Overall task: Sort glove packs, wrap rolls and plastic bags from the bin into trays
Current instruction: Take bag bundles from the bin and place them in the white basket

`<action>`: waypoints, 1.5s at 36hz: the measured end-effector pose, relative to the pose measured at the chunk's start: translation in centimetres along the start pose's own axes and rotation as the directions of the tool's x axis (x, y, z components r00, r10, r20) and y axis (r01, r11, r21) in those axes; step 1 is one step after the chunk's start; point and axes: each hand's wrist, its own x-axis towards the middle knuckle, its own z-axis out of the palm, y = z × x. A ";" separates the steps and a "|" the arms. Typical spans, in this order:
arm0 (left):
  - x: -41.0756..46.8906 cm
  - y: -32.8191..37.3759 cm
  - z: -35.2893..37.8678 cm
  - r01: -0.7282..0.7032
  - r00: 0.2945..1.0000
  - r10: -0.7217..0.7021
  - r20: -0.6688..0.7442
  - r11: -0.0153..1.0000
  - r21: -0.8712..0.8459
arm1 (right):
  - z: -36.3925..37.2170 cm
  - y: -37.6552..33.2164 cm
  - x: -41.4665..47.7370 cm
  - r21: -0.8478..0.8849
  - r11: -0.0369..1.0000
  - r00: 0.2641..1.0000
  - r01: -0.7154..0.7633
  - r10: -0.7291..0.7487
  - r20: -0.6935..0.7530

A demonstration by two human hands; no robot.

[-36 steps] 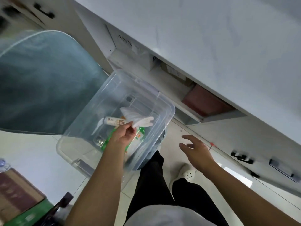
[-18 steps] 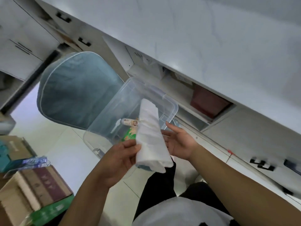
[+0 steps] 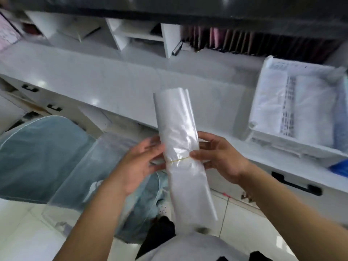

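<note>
The bundle of plastic bags is standing almost upright in the air in front of the person, above the clear bin and short of the white bench. It is a long, flattened roll of cloudy, see-through film, and 1 thin yellow rubber band is cinching it near the middle. The right hand is gripping it at the band, thumb on the front and fingers curling behind. The left hand is touching the opposite side with fingers nearly straight and spread; blur is hiding any firmer grip. A tray of white packs is sitting on the bench to the right.
</note>
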 end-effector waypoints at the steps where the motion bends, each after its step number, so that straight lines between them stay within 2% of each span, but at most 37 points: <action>1: 1.0 0.8 1.6 -0.028 0.999 0.028 0.024 0.999 0.015 | -0.8 -0.5 -1.0 -0.031 0.999 1.000 0.022 -0.022 -0.015; 7: 5.5 2.4 10.6 -0.100 0.988 0.081 0.133 0.984 0.146 | -5.4 -2.1 -7.3 -0.109 0.990 0.964 0.088 -0.112 -0.240; 15: 11.2 4.8 19.8 -0.130 0.948 0.059 0.314 0.969 0.209 | -10.7 -0.9 -14.2 -0.087 0.996 0.900 -0.027 -0.014 -0.435; 23: 20.7 7.4 27.6 -0.140 0.923 0.009 0.384 0.938 0.316 | -15.4 -3.4 -12.1 0.022 0.998 0.796 0.066 -0.039 -0.605; 29: 29.0 8.2 31.9 -0.118 0.930 -0.046 0.364 0.902 0.415 | -19.4 -7.0 -8.0 0.039 0.999 0.683 -0.026 0.047 -0.729; 35: 35.9 6.8 33.8 -0.201 0.937 -0.011 0.350 0.801 0.564 | -21.5 -8.4 -3.0 0.049 0.989 0.595 -0.143 0.125 -0.794; 40: 39.0 4.8 33.2 -0.287 0.928 0.040 0.369 0.708 0.645 | -22.1 -6.7 -0.2 0.070 0.984 0.606 -0.166 0.158 -0.780; 42: 39.4 4.3 32.7 -0.361 0.918 0.089 0.386 0.593 0.720 | -22.1 -5.7 0.4 0.076 0.982 0.581 -0.175 0.165 -0.797; 44: 39.3 3.7 32.0 -0.432 0.901 0.162 0.402 0.406 0.805 | -22.1 -4.9 0.6 0.071 0.976 0.541 -0.208 0.175 -0.823; 45: 39.2 3.4 31.6 -0.457 0.889 0.197 0.413 0.348 0.819 | -22.3 -4.6 0.6 0.068 0.974 0.522 -0.214 0.173 -0.835; 47: 38.7 3.0 30.8 -0.499 0.863 0.259 0.433 0.308 0.810 | -22.7 -4.3 0.5 0.032 0.972 0.500 -0.232 0.148 -0.853; 48: 38.4 2.8 30.5 -0.510 0.856 0.280 0.435 0.312 0.801 | -22.9 -4.2 0.4 0.002 0.966 0.495 -0.259 0.134 -0.859; 50: 38.2 2.3 29.8 -0.482 0.874 0.283 0.394 0.404 0.778 | -23.3 -4.3 0.2 -0.029 0.957 0.497 -0.288 0.124 -0.859; 54: 38.2 1.7 28.4 -0.303 0.942 0.124 0.313 0.717 0.628 | -23.5 -4.2 -0.1 0.004 0.958 0.515 -0.287 0.158 -0.843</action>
